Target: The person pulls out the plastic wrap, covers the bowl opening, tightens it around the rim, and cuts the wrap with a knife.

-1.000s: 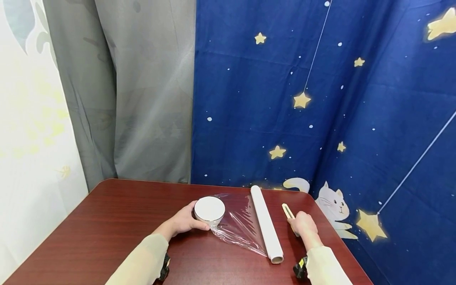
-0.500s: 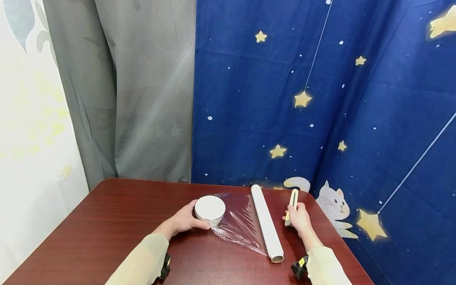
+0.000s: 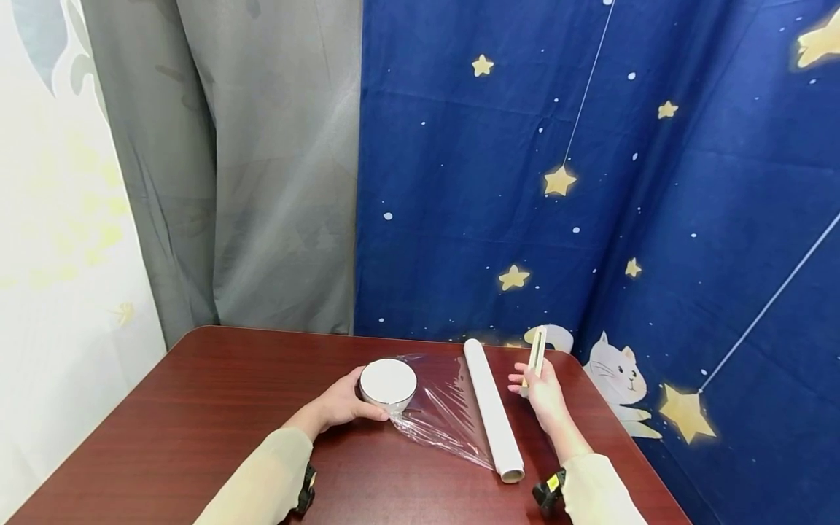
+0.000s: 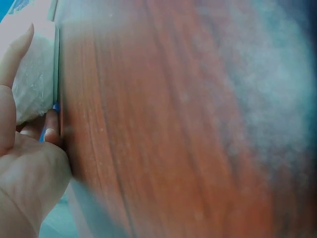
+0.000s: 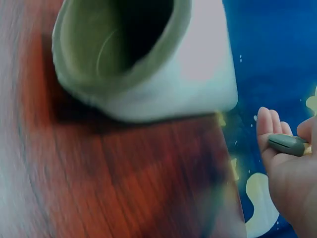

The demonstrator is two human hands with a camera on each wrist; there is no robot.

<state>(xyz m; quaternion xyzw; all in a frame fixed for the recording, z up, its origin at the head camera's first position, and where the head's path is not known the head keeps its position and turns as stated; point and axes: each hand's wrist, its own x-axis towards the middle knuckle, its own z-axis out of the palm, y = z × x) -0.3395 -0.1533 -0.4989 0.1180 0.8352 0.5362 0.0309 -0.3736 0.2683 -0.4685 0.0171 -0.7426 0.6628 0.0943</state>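
Note:
My left hand (image 3: 341,403) grips a round white bowl (image 3: 388,380) from its left side, the thumb along the near side. In the left wrist view the bowl (image 4: 37,74) has crinkled clear film on it. Cling film (image 3: 442,405) stretches from the bowl to a long white roll (image 3: 494,412) lying to its right. Right of the roll, my right hand (image 3: 546,394) holds a cream-yellow utility knife (image 3: 537,351) above the table, tip end pointing up and away. In the right wrist view the thumb holds the knife's grey end (image 5: 287,145) against the fingers, which are otherwise extended.
Everything rests on a dark red wooden table (image 3: 230,415). Behind it hang a grey curtain (image 3: 282,182) and a blue star-patterned curtain (image 3: 453,182). The roll's hollow end (image 5: 119,49) fills the top of the right wrist view.
My right hand has lifted the utility knife up from the table and turned palm inward, the knife now pointing more upright. My left hand, the bowl and the roll stay put.

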